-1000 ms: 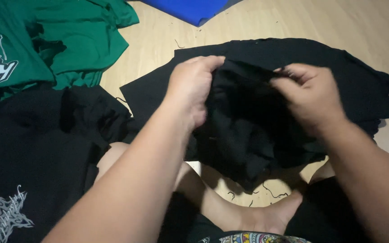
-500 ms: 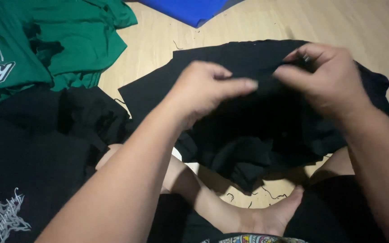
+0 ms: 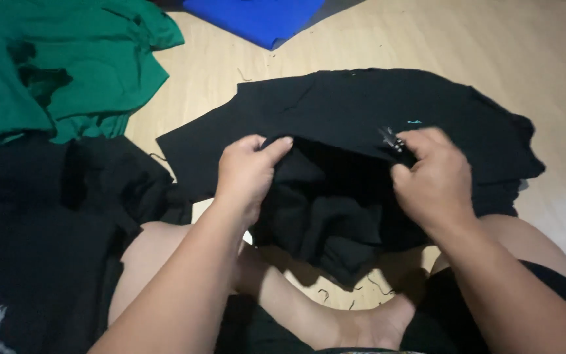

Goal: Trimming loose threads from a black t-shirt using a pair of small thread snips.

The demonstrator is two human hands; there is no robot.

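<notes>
Head view: left hand [image 3: 247,172] closed, pinching an edge of the black garment [image 3: 361,124], which lies partly spread on the wooden floor [image 3: 492,52] and over the lap. Right hand [image 3: 435,180] closed on the same edge, with a small clip-like object beside its fingers. Near half is bunched, not yet flattened. Green shirts [image 3: 67,65] lie beyond the left hand, more black clothing [image 3: 40,229] beside it.

matt black cloth garment [image 3: 361,124], smooth pale wood floor [image 3: 492,46]

Head camera looks steeply down, close over the hands [image 3: 335,174].
</notes>
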